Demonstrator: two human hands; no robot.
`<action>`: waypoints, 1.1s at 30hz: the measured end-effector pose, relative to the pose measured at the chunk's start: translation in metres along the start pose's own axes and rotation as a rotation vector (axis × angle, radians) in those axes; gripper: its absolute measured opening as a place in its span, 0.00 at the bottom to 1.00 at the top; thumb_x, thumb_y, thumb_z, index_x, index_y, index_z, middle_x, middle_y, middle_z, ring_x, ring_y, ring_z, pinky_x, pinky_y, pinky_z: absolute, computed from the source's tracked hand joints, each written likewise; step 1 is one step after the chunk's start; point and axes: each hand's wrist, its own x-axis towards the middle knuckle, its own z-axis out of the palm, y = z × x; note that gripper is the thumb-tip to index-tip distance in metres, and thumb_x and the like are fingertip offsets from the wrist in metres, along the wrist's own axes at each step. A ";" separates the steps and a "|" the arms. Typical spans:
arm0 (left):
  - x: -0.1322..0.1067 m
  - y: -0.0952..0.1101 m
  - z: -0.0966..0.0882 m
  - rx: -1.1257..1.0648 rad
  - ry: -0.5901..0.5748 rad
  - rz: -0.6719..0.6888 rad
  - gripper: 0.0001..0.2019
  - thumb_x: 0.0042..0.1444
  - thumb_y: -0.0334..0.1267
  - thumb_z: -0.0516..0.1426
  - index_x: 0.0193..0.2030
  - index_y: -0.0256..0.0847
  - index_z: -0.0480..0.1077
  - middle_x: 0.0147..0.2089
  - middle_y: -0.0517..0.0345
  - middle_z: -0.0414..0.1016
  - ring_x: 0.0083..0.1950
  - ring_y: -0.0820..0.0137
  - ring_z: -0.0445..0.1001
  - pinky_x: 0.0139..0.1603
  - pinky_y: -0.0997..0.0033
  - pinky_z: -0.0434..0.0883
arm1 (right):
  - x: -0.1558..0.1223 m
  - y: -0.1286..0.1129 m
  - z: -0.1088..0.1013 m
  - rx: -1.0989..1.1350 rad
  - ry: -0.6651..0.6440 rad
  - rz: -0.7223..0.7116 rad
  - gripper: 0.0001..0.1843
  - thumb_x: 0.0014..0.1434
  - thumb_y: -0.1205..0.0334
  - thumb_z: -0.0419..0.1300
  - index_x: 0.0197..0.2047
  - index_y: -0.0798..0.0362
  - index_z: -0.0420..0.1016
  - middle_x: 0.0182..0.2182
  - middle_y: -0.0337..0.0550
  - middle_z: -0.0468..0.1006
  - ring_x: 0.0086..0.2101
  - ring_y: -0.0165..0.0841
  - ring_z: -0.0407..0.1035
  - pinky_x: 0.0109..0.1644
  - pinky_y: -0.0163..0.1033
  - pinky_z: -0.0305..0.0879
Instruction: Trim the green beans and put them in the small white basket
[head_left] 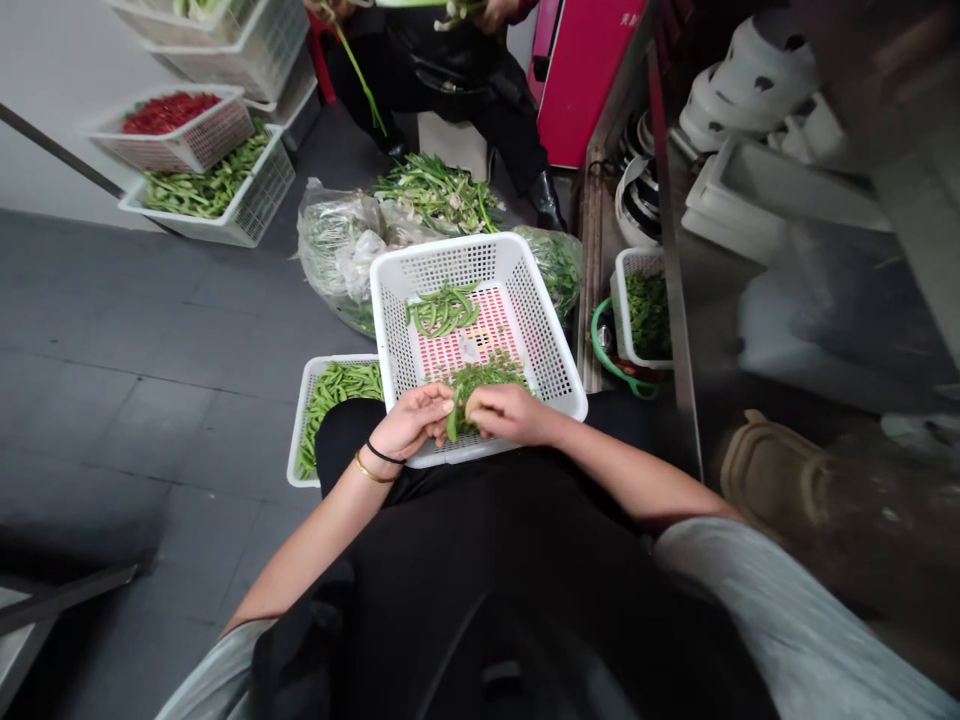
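on my lap sits a white basket [551, 350]. at its near rim my left hand [409, 422] and right hand [510, 413] meet, fingers of both pinched tight on one green pod [453, 426]. pile of pods [484, 376] just behind, touching right hand.

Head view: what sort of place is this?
Probably a restaurant kitchen's back prep area. Baskets of pods and chillies crowd the tiled floor, white crockery is stacked on a steel shelf, and another person handles greens. The left hand and right hand hold a pod over the lap basket.
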 end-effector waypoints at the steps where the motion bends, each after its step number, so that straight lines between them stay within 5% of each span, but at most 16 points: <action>1: 0.000 0.002 -0.003 0.006 -0.020 -0.014 0.15 0.43 0.39 0.67 0.33 0.32 0.69 0.16 0.66 0.64 0.14 0.81 0.59 0.14 0.79 0.66 | -0.001 0.006 -0.012 0.101 0.044 0.089 0.10 0.62 0.62 0.50 0.32 0.55 0.67 0.21 0.35 0.70 0.22 0.25 0.66 0.29 0.31 0.65; 3: -0.001 0.007 -0.008 0.021 -0.043 -0.043 0.14 0.44 0.38 0.66 0.33 0.32 0.70 0.18 0.64 0.67 0.14 0.80 0.61 0.13 0.80 0.66 | -0.004 0.018 -0.035 0.190 0.186 0.233 0.12 0.63 0.57 0.49 0.33 0.55 0.67 0.20 0.35 0.70 0.20 0.25 0.66 0.26 0.32 0.65; 6: 0.001 0.011 -0.015 0.037 -0.074 -0.088 0.13 0.45 0.38 0.65 0.33 0.31 0.71 0.21 0.59 0.70 0.14 0.79 0.63 0.12 0.81 0.64 | -0.003 0.025 -0.055 -0.036 0.325 0.245 0.15 0.61 0.52 0.52 0.39 0.56 0.69 0.28 0.42 0.74 0.26 0.29 0.69 0.30 0.35 0.67; 9: 0.005 0.013 -0.018 0.072 -0.101 -0.119 0.13 0.45 0.39 0.64 0.33 0.31 0.71 0.22 0.58 0.71 0.13 0.78 0.63 0.12 0.79 0.63 | 0.005 0.015 -0.043 -0.437 0.151 0.071 0.20 0.59 0.51 0.56 0.49 0.57 0.69 0.42 0.51 0.74 0.37 0.36 0.70 0.37 0.40 0.67; 13: 0.006 0.018 -0.012 0.368 -0.129 -0.085 0.12 0.47 0.41 0.63 0.31 0.33 0.71 0.19 0.61 0.68 0.14 0.78 0.63 0.15 0.78 0.62 | 0.027 0.004 -0.011 -0.650 -0.242 -0.104 0.12 0.63 0.64 0.48 0.36 0.57 0.71 0.32 0.48 0.74 0.32 0.34 0.67 0.35 0.39 0.63; 16: 0.002 0.025 -0.004 0.760 -0.128 0.150 0.09 0.45 0.37 0.65 0.24 0.35 0.71 0.18 0.61 0.67 0.19 0.77 0.65 0.21 0.78 0.62 | 0.039 0.008 -0.001 -0.448 -0.282 -0.101 0.12 0.62 0.64 0.47 0.30 0.56 0.68 0.27 0.45 0.73 0.28 0.31 0.65 0.33 0.37 0.62; 19: 0.000 0.028 -0.001 0.886 0.080 0.448 0.04 0.48 0.36 0.63 0.27 0.37 0.75 0.26 0.57 0.74 0.27 0.74 0.70 0.30 0.75 0.67 | 0.042 0.020 0.001 0.051 -0.112 0.102 0.15 0.64 0.57 0.45 0.31 0.55 0.65 0.25 0.41 0.73 0.26 0.28 0.67 0.31 0.35 0.64; 22: 0.000 0.026 -0.013 0.652 0.426 0.616 0.07 0.51 0.36 0.61 0.37 0.39 0.77 0.30 0.55 0.76 0.28 0.72 0.73 0.33 0.72 0.70 | 0.035 0.039 -0.007 0.415 0.009 0.373 0.17 0.62 0.50 0.45 0.33 0.55 0.64 0.22 0.39 0.73 0.22 0.28 0.69 0.27 0.34 0.65; 25: 0.004 0.029 -0.032 0.279 0.580 0.644 0.08 0.49 0.35 0.61 0.38 0.38 0.76 0.28 0.57 0.76 0.27 0.72 0.73 0.32 0.71 0.71 | 0.028 0.062 -0.029 0.303 -0.255 0.572 0.17 0.56 0.49 0.55 0.31 0.56 0.69 0.20 0.37 0.73 0.20 0.27 0.68 0.26 0.33 0.63; 28: 0.009 0.035 -0.046 -0.063 0.407 0.458 0.06 0.46 0.36 0.61 0.31 0.36 0.73 0.29 0.54 0.75 0.29 0.69 0.73 0.30 0.69 0.72 | 0.047 0.087 -0.052 -0.082 -0.490 0.662 0.17 0.47 0.55 0.66 0.39 0.55 0.74 0.22 0.37 0.76 0.21 0.28 0.68 0.29 0.33 0.62; 31: 0.016 0.033 -0.045 -0.313 0.191 0.201 0.06 0.45 0.37 0.60 0.26 0.36 0.68 0.20 0.61 0.65 0.19 0.75 0.65 0.18 0.76 0.65 | 0.093 0.117 -0.056 -0.488 -0.192 0.693 0.16 0.56 0.54 0.59 0.42 0.56 0.75 0.35 0.47 0.79 0.34 0.35 0.73 0.38 0.36 0.64; 33: 0.019 0.027 -0.039 -0.361 0.151 0.095 0.08 0.46 0.36 0.60 0.24 0.37 0.66 0.14 0.69 0.52 0.13 0.81 0.52 0.11 0.83 0.53 | 0.126 0.138 -0.048 -0.676 -0.011 0.787 0.20 0.60 0.52 0.54 0.45 0.58 0.74 0.43 0.54 0.77 0.43 0.40 0.72 0.43 0.39 0.64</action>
